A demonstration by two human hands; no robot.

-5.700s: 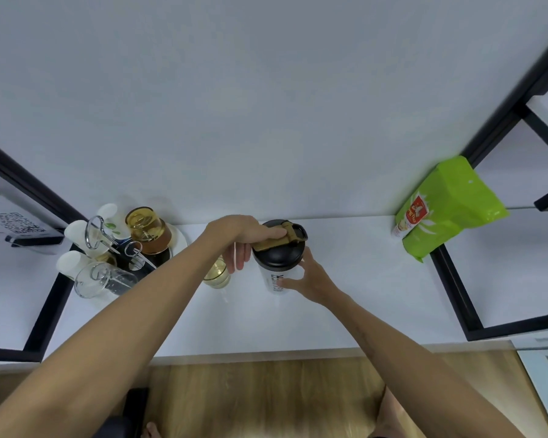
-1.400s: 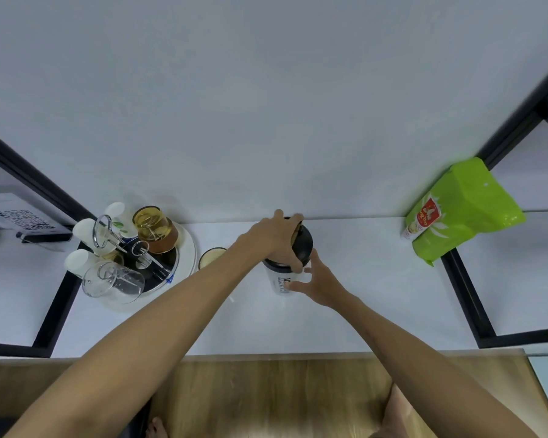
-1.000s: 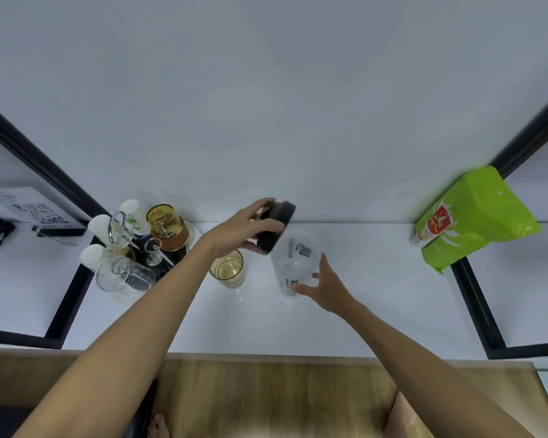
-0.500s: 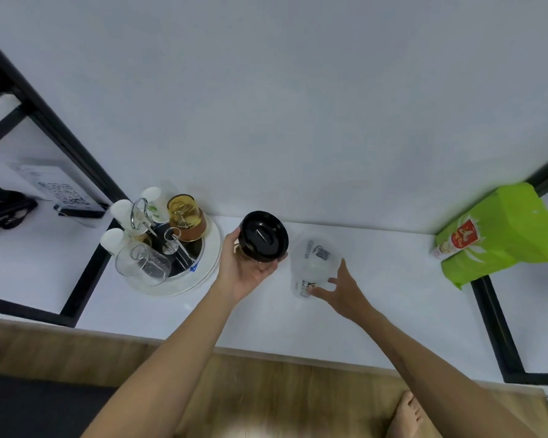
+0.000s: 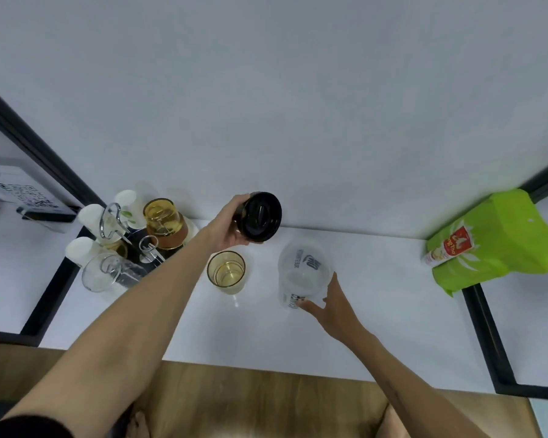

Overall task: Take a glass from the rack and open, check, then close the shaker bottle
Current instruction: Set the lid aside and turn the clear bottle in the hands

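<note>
Left hand (image 5: 227, 230) grips lid (image 5: 260, 221), underside up; right hand (image 5: 332, 303) holds upright open bottle (image 5: 302, 273). Bottle mouth at 5 o'clock from lid, near.

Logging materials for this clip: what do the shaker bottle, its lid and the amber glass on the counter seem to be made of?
Shaker bottle: probably frosted translucent plastic; its milky wall shows printed text.
Lid: glossy black, likely hard plastic, with highlights on its rim; the left hand holds it.
Amber glass: transparent tinted glass, apparently gold-rimmed; the base shows through.
</note>
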